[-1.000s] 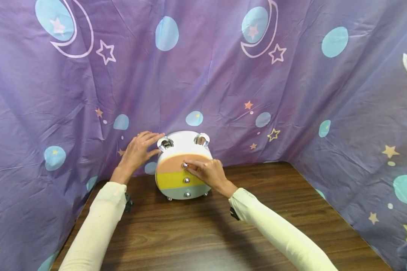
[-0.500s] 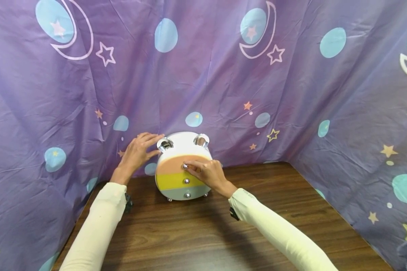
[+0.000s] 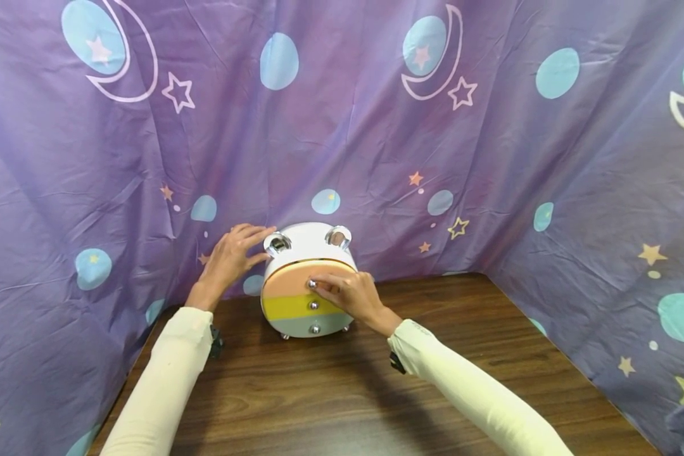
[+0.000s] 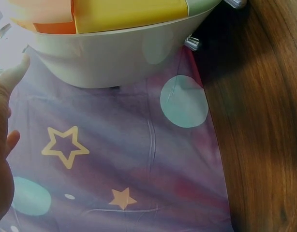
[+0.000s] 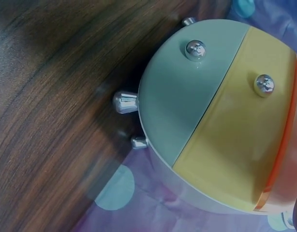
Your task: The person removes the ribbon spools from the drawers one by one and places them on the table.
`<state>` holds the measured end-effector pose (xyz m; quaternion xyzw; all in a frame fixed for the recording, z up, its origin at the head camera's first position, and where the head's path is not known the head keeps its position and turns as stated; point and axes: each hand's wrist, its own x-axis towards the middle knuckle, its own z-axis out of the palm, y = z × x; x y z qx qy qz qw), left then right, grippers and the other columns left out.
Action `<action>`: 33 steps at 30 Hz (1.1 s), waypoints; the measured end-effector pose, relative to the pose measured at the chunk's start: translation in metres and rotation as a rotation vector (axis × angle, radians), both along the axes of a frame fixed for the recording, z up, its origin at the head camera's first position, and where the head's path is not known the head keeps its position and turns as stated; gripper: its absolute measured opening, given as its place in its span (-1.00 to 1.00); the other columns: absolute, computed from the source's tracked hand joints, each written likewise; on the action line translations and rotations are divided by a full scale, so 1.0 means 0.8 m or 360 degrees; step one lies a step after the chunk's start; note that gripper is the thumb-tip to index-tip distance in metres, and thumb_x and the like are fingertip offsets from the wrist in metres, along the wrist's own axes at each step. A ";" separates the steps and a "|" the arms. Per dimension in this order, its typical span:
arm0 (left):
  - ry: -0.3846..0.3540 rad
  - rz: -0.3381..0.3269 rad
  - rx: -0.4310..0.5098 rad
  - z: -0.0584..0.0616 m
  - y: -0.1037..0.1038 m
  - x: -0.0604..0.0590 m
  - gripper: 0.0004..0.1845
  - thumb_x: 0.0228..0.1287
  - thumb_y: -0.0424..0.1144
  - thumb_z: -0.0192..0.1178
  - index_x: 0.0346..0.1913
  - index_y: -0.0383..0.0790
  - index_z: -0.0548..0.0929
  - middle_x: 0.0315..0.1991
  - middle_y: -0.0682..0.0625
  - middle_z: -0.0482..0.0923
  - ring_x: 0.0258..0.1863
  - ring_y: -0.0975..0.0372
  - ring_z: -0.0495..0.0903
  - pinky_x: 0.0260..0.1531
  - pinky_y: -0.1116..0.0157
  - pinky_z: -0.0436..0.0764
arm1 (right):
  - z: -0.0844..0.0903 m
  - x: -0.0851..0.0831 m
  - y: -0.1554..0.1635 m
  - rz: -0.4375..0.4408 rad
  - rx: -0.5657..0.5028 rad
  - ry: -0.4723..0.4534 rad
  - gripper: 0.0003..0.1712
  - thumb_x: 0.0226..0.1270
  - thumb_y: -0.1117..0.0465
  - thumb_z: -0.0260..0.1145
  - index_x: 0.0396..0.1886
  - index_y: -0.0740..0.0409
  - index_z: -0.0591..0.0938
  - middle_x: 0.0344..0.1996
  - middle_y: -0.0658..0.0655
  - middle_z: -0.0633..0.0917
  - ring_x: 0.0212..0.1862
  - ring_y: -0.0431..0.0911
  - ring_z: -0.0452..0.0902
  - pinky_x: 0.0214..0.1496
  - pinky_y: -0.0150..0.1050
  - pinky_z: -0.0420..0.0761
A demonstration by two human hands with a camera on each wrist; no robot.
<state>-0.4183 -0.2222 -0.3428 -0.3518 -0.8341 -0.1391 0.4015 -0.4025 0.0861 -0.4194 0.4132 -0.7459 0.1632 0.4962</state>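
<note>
A small drawer box [image 3: 304, 239], white and rounded like an alarm clock, stands on the table against the curtain. Its front has a peach top drawer [image 3: 285, 277], a yellow drawer [image 5: 226, 135] and a green drawer [image 5: 185, 96], each with a silver knob. My right hand [image 3: 360, 296] pinches the top knob [image 3: 312, 284]. That drawer sticks out slightly, baring its orange side [image 4: 54, 28] in the left wrist view. At the upper left, my left hand [image 3: 230, 256] holds the silver bell-shaped ear [image 3: 277, 243] between thumb and fingers.
Dark wood-grain table [image 3: 296, 392] spreads in front of the box. A purple curtain [image 3: 370, 145] with moons and stars hangs behind and along the sides. Short silver feet [image 5: 125, 102] hold the box up. A second silver ear [image 3: 339, 237] is at its upper right.
The peach top drawer has come out a little toward me, with my right hand still on its knob. A dark gap now shows along its upper edge. My left hand stays in place.
</note>
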 end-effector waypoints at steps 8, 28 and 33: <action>-0.0019 -0.0009 -0.0004 -0.001 -0.001 0.000 -0.29 0.02 -0.26 0.62 0.32 -0.10 0.66 0.14 -0.13 0.70 0.11 -0.11 0.61 -0.03 -0.15 0.67 | 0.001 0.009 0.003 0.0031 0.0014 0.0002 -0.63 0.08 0.00 0.68 -0.06 -0.23 0.85 -0.44 -0.14 0.80 -0.68 -0.32 0.48 -0.72 -0.44 0.44; -0.0016 -0.0006 -0.0005 -0.001 -0.001 0.000 -0.30 0.01 -0.25 0.63 0.30 -0.10 0.67 0.16 -0.09 0.70 0.12 -0.09 0.61 -0.01 -0.15 0.66 | 0.008 0.029 0.007 0.0136 0.0082 0.0020 -0.64 0.12 0.03 0.66 -0.06 -0.14 0.85 -0.46 -0.15 0.79 -0.59 -0.36 0.57 -0.66 -0.52 0.48; 0.0000 -0.0012 -0.0003 -0.002 -0.001 -0.001 -0.30 0.01 -0.24 0.63 0.30 -0.11 0.67 0.14 -0.12 0.71 0.11 -0.11 0.61 -0.01 -0.17 0.66 | 0.007 0.036 0.008 0.0179 0.0100 0.0019 -0.66 0.12 0.04 0.67 -0.07 -0.14 0.85 -0.45 -0.15 0.79 -0.55 -0.37 0.61 -0.64 -0.53 0.48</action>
